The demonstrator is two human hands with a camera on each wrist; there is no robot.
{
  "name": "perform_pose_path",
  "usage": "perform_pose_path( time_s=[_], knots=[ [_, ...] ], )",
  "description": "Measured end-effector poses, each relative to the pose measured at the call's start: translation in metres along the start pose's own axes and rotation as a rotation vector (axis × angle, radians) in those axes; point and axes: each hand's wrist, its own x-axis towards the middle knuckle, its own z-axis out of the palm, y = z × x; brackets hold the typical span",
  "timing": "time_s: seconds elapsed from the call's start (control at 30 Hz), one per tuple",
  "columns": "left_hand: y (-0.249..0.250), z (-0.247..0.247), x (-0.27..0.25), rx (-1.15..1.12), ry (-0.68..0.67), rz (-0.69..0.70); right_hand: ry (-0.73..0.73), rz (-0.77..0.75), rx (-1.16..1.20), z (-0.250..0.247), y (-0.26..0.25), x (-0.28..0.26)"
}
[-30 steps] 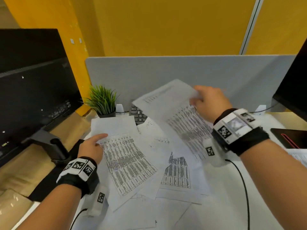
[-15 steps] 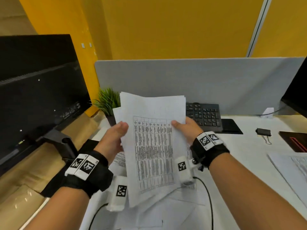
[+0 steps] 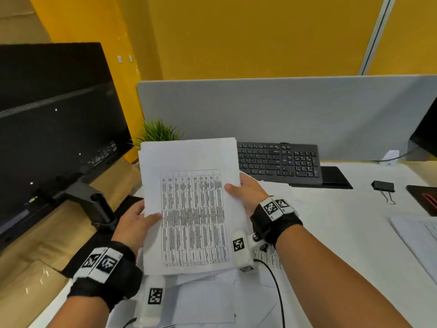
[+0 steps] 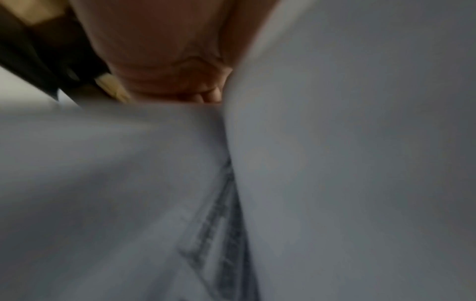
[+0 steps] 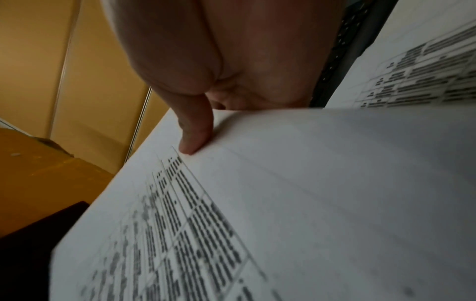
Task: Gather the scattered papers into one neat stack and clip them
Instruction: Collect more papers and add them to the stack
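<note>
A stack of white printed papers [image 3: 189, 200] stands nearly upright above the desk, a table of dense text on its front sheet. My left hand [image 3: 136, 223] grips its left edge, thumb on the front. My right hand [image 3: 246, 191] grips the right edge; in the right wrist view its thumb [image 5: 193, 132] presses the top sheet [image 5: 283, 203]. The left wrist view is blurred, showing my palm [image 4: 165, 61] against the paper [image 4: 347, 142]. More loose sheets [image 3: 208, 297] lie flat on the desk below the stack. A black binder clip [image 3: 383, 187] lies on the desk far right.
A black keyboard [image 3: 279, 162] sits behind the stack by the grey divider [image 3: 283, 110]. A small green plant [image 3: 158, 132] stands at back left, a large monitor [image 3: 52, 129] on its stand at left. Another paper [image 3: 418, 240] lies at the right edge, near a dark notebook [image 3: 425, 197].
Both hands gathered the scattered sheets off the desk into one upright stack. Since half a second ago the left hand has slid lower along the stack's left edge.
</note>
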Motion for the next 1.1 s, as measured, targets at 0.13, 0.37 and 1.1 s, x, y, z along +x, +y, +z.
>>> perform_pose_path(
  time_s=[0.13,0.37,1.1],
  knots=[
    [-0.006,-0.011,0.003,0.24,0.151,0.079,0.092,0.039,-0.555,0.01,0.004,0.01],
    [-0.015,-0.024,0.007,0.207,0.276,0.08,-0.045,0.244,-1.253,0.009,0.034,0.012],
    [-0.012,-0.011,0.003,0.139,0.225,0.09,0.509,0.502,-0.85,-0.069,0.02,-0.038]
  ],
)
